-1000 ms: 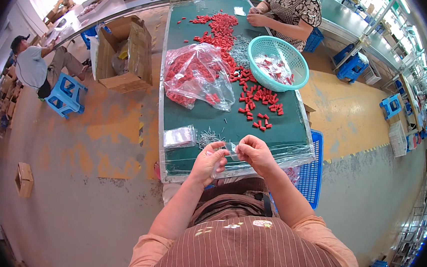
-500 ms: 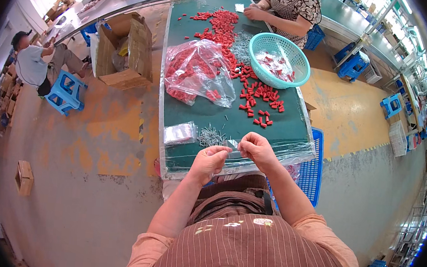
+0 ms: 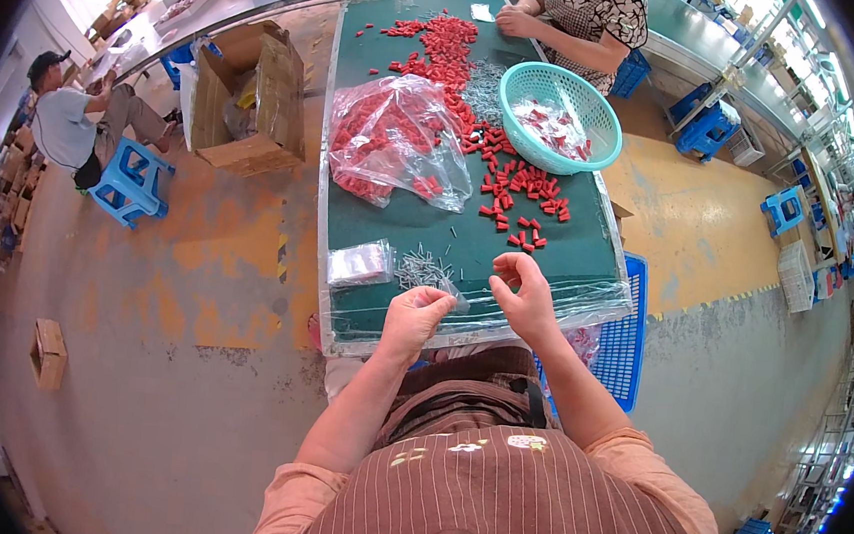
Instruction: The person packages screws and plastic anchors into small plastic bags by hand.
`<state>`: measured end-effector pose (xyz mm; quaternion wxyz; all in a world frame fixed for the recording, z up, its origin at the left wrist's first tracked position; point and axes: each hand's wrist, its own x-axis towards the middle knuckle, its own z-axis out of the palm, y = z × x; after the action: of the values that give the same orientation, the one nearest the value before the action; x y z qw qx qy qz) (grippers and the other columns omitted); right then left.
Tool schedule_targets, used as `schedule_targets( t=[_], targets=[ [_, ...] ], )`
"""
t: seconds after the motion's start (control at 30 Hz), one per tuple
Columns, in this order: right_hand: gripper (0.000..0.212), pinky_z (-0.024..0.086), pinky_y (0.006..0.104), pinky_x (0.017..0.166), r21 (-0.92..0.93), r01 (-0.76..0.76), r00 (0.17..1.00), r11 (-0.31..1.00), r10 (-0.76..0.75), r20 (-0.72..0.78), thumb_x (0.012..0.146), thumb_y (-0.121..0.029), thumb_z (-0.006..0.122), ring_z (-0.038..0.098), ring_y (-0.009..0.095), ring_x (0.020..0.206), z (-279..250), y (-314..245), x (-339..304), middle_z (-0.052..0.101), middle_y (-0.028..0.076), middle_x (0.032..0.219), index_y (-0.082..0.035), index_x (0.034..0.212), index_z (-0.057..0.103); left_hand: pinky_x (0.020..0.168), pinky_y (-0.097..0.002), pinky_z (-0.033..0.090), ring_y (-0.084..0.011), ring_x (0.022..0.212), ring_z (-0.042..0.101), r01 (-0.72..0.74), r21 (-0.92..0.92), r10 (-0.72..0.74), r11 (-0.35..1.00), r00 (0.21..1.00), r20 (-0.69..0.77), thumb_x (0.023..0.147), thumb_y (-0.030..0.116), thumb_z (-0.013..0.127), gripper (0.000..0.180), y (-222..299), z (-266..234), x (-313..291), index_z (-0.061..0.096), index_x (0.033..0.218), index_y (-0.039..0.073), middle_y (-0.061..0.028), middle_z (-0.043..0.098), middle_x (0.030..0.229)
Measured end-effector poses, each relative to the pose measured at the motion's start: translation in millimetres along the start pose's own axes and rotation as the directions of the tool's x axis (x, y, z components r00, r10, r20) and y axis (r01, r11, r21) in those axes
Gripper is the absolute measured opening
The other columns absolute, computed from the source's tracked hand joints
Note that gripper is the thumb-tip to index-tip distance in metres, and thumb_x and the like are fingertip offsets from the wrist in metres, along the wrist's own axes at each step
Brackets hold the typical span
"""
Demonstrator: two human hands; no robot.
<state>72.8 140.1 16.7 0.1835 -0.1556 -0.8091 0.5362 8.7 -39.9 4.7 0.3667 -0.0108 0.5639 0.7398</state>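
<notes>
My left hand (image 3: 417, 318) pinches a small clear plastic bag (image 3: 458, 300) over the near part of the green table (image 3: 490, 234). To its right, my right hand (image 3: 523, 293) is raised with thumb and fingers apart, holding nothing. A pile of grey screws (image 3: 421, 268) lies just beyond my left hand. Beside that pile, to the left, is a stack of clear bags (image 3: 360, 264). Loose red plastic plugs (image 3: 527, 237) are scattered farther up the table, beyond my right hand.
A large clear bag of red plugs (image 3: 397, 134) and a teal basket (image 3: 607, 146) with small filled bags occupy the table. Across it, a co-worker's hands (image 3: 512, 21) work. A blue crate (image 3: 624, 343) stands at right; a cardboard box (image 3: 278, 95) and seated person (image 3: 62, 123) are at left.
My right hand has come away from the small bag and opened, moving slightly right and up. My left hand keeps hold of the bag.
</notes>
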Motion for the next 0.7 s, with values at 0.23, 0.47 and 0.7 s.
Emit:
schedule_targets(
  t=[0.23, 0.47, 0.7],
  targets=[
    [0.016, 0.049, 0.0329, 0.069, -0.115, 0.005, 0.964, 0.993, 0.026, 0.264, 0.081, -0.016, 0.064, 0.062, 0.025, 0.077, 3.1, -34.2, -7.3, 0.062, 0.012, 0.085, -0.002, 0.089, 0.064, 0.057, -0.0196, 0.041, -0.0041, 0.064, 0.051, -0.276, 0.371, 0.296, 0.887, 0.955, 0.002, 0.082, 0.008, 0.071, 0.009, -14.9, 4.3, 3.2, 0.065, 0.080, 0.001, 0.0020, 0.059, 0.071],
    [0.016, 0.049, 0.0363, 0.068, -0.193, -0.053, 0.942, 0.980, 0.114, 0.316, 0.081, -0.016, 0.064, 0.062, 0.029, 0.075, 6.7, -25.4, -7.4, 0.064, 0.014, 0.081, -0.001, 0.087, 0.064, 0.056, -0.0210, 0.040, -0.0034, 0.066, 0.048, -0.437, 0.604, 0.472, 0.667, 0.874, 0.112, 0.082, 0.008, 0.070, 0.009, -13.1, 7.4, -2.2, 0.067, 0.082, 0.000, 0.0016, 0.060, 0.073],
    [0.017, 0.048, 0.0310, 0.066, -0.061, -0.191, 0.934, 0.980, 0.200, 0.298, 0.080, -0.015, 0.065, 0.059, 0.017, 0.068, 8.4, -14.2, -8.6, 0.064, 0.010, 0.073, 0.001, 0.086, 0.064, 0.056, -0.0187, 0.038, -0.0021, 0.065, 0.047, -0.195, 0.343, 0.197, 0.919, 0.980, 0.028, 0.085, 0.008, 0.067, 0.007, -11.0, 8.5, -1.2, 0.067, 0.083, 0.001, 0.0049, 0.059, 0.075]
  ],
)
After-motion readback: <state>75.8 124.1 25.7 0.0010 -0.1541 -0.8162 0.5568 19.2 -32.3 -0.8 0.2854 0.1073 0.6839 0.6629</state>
